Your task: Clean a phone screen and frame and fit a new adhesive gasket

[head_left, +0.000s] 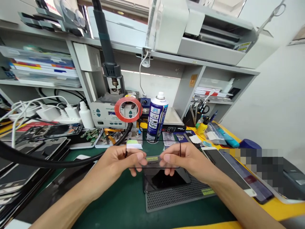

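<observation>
A clear tempered-glass screen protector (153, 150) with a thin black border is held level above the bench. My left hand (126, 160) pinches its left end between thumb and fingers. On the right end, my right hand (177, 159) has a similar pinch. A white and green pull tab (134, 144) sticks up at the upper left edge of the glass. Beneath the hands lies a phone (166, 182) with a dark, glossy screen facing up. It rests on a grey perforated mat (176, 195), partly seen through the glass.
A blue spray can (156, 117) stands just behind the hands. Red tape (116, 109) hangs before a soldering station (102, 114). A black hose (59, 163) crosses the left side. Phone screens lie left and right (226, 168) on the green bench mat (114, 203).
</observation>
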A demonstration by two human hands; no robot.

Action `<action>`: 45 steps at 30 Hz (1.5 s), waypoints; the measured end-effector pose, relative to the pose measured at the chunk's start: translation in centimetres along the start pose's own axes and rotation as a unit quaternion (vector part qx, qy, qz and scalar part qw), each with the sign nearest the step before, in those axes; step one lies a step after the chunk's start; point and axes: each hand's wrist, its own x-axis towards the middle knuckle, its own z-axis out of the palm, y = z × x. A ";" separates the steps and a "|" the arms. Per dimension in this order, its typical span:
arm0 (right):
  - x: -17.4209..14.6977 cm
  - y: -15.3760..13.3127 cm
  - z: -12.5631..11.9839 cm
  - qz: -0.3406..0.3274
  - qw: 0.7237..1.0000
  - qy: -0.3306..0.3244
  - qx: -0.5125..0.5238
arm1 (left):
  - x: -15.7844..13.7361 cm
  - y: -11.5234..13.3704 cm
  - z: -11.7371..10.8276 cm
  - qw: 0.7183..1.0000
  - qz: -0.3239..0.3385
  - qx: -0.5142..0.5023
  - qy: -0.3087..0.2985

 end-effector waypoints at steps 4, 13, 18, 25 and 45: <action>-0.1 -0.2 -0.5 -0.010 0.999 -0.017 0.025 | 0.0 -0.1 -0.4 1.000 0.006 -0.005 0.007; 0.2 -0.4 -1.1 -0.057 0.991 -0.026 0.115 | -0.1 -0.3 -0.4 1.000 -0.009 0.006 -0.030; 0.4 -0.2 -1.0 -0.052 0.996 0.019 0.075 | -0.2 -0.6 -0.6 1.000 -0.007 0.012 -0.022; 0.3 -0.2 -1.0 -0.075 0.987 0.088 -0.113 | -0.1 -0.4 -0.6 1.000 0.005 0.027 -0.010; 0.0 -0.7 -1.3 -0.098 0.990 0.072 -0.074 | -0.2 0.1 -0.9 0.998 0.012 -0.044 0.047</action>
